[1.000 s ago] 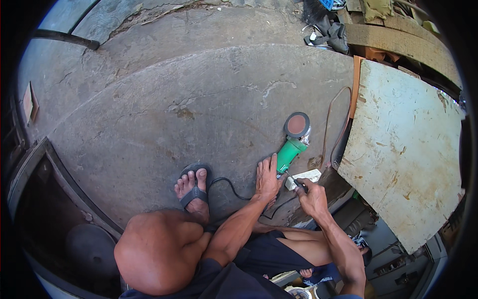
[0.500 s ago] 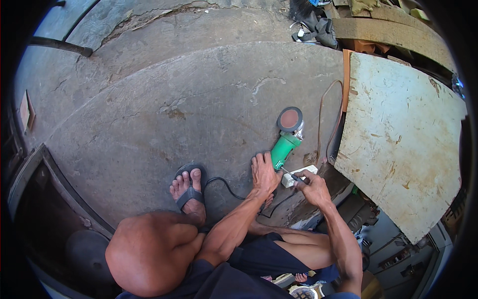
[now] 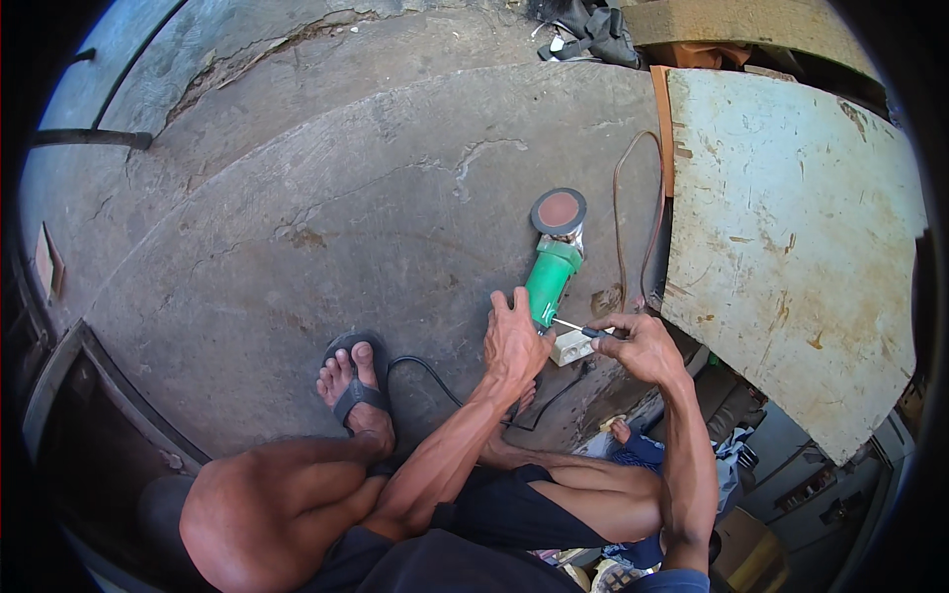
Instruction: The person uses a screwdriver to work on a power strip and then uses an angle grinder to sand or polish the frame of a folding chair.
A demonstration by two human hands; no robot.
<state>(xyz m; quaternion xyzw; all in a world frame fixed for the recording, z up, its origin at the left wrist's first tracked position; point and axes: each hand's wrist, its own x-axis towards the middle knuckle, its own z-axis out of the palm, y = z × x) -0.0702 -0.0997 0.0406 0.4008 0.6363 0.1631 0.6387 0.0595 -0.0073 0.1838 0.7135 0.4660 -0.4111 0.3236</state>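
A green angle grinder (image 3: 556,267) with a reddish-brown disc facing up lies on the concrete floor. My left hand (image 3: 517,341) is closed around its rear end. In my right hand (image 3: 647,348) is a screwdriver (image 3: 595,332), its dark handle pinched in the fingers. The shaft points left, with its tip at the side of the grinder's rear housing. Whether the tip sits in a screw is too small to tell. Just below the shaft, a white power strip (image 3: 571,348) rests on the floor, partly behind the screwdriver.
A black cord (image 3: 425,368) runs past my sandaled foot (image 3: 358,385). A brown cord (image 3: 618,198) loops beside a worn pale board (image 3: 791,237) on the right. Timber (image 3: 751,22) lies at the back right. A small hand or foot (image 3: 620,431) of someone else shows near my right forearm.
The view has shifted, so the floor things appear farther left and up. My right hand has turned and drawn back slightly along the screwdriver, showing more of its shaft. My left hand stays on the grinder.
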